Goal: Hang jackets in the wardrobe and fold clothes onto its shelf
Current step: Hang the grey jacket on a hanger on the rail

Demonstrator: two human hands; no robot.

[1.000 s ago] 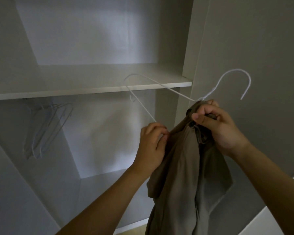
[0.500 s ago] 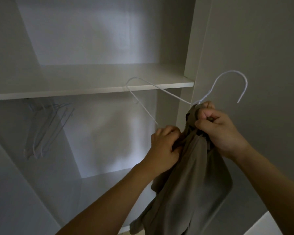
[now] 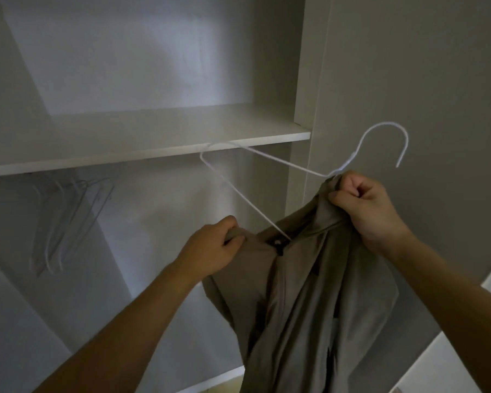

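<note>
My right hand (image 3: 364, 207) pinches the jacket (image 3: 304, 285) collar at the hanger (image 3: 267, 163) neck; my left hand (image 3: 213, 248) grips fabric, which I'd ease over the hanger's bare left arm.

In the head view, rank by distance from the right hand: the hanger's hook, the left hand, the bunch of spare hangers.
1. hanger's hook, just above the right hand.
2. left hand, lower left, gripping the jacket.
3. spare hangers, far left under the shelf.
</note>
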